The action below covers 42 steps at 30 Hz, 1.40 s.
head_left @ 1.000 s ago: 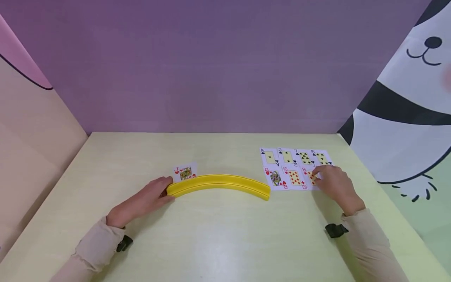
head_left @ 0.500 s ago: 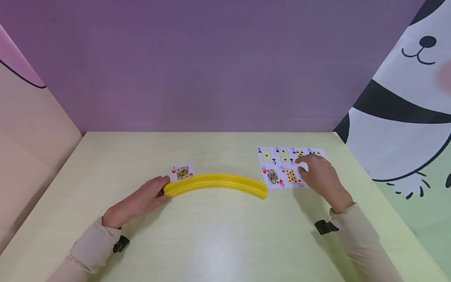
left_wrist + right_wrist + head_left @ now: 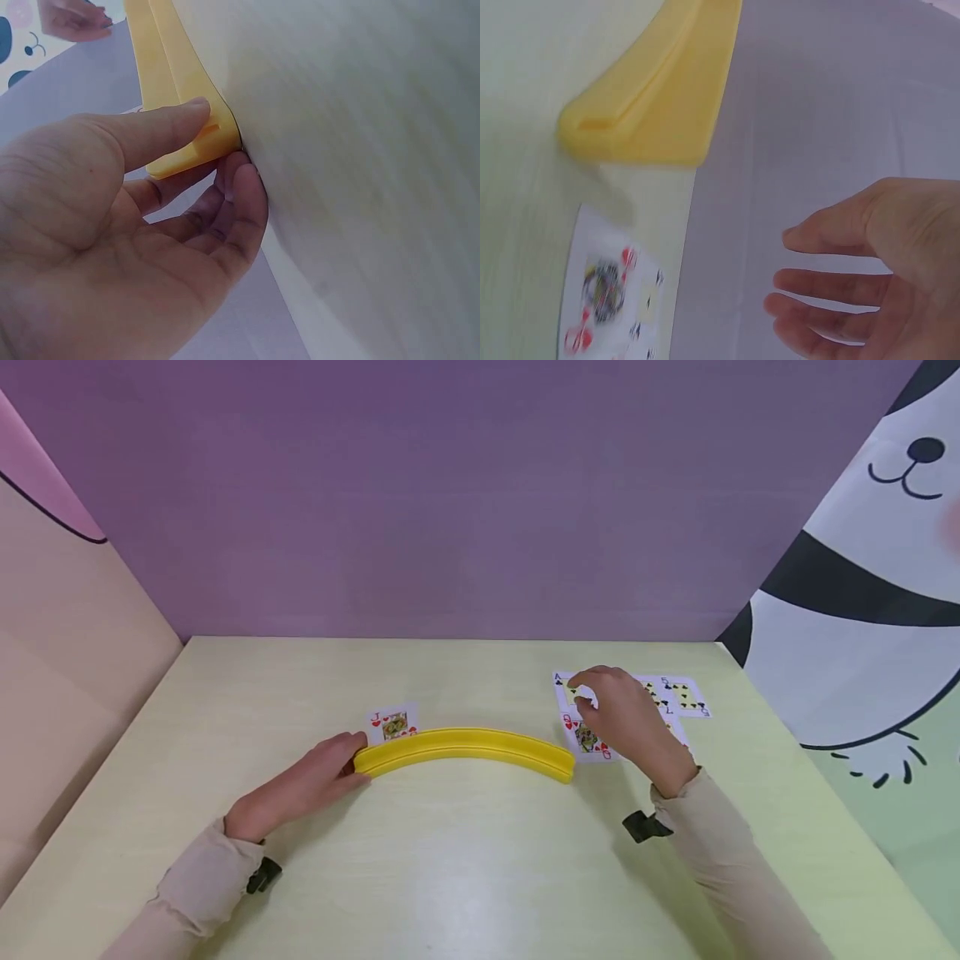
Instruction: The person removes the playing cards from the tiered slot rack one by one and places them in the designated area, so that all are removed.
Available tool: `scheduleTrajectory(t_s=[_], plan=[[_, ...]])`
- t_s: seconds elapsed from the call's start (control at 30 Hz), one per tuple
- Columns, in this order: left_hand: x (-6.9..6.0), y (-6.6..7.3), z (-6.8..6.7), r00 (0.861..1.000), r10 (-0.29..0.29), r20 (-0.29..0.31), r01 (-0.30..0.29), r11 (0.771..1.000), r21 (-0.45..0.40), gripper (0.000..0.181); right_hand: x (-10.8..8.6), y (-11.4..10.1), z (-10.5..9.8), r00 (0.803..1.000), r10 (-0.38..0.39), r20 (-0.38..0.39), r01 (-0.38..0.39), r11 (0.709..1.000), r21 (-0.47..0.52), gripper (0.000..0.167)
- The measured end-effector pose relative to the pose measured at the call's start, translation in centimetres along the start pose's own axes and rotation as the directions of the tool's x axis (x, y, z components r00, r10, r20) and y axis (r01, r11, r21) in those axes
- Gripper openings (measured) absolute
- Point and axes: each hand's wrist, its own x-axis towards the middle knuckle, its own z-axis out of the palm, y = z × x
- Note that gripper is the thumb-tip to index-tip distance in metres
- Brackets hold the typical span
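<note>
My left hand grips the left end of a yellow curved card holder, thumb on one side and fingers on the other in the left wrist view. Behind that end shows a jack of hearts; the holder hides its lower edge, so I cannot tell whether it sits in the slot. My right hand hovers over two rows of playing cards on the right. In the right wrist view, its thumb and fingers are apart with nothing between them. A queen of hearts and a five of clubs show around it.
The pale tabletop meets a purple wall at the back. A panda picture covers the right wall. The right end of the holder is close to the queen of hearts.
My right hand has moved left from the eight of diamonds to above the left part of the card rows. The left hand stays on the card holder.
</note>
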Motion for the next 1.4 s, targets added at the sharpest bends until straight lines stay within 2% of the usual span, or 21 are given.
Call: scheduleTrajectory(t_s=[0.5,0.77,1.03,1.2,1.4], plan=[[0.2,0.2,-0.3,1.0,0.011,-0.011,-0.011,1.0,0.023,0.022,3.4,-4.9,1.1,0.994,-0.107,-0.007,0.107,0.992,0.062,0.02],[0.0,0.0,-0.2,1.0,0.007,-0.015,-0.007,1.0,0.025,0.022,4.4,-7.7,1.9,0.984,-0.178,0.015,0.174,0.973,0.152,0.021],[0.5,0.0,0.2,1.0,-0.006,-0.024,0.007,0.999,0.05,0.021,4.7,-10.3,2.8,0.949,-0.314,0.024,0.297,0.917,0.267,0.023],[0.8,0.4,0.2,1.0,-0.003,-0.024,0.005,0.998,0.068,0.021,4.9,-11.7,3.3,0.931,-0.365,0.017,0.337,0.876,0.345,0.024],[0.7,0.7,0.2,1.0,-0.016,-0.019,0.017,0.999,0.048,0.022,5.2,-13.3,4.5,0.914,-0.405,0.015,0.355,0.816,0.456,0.024]])
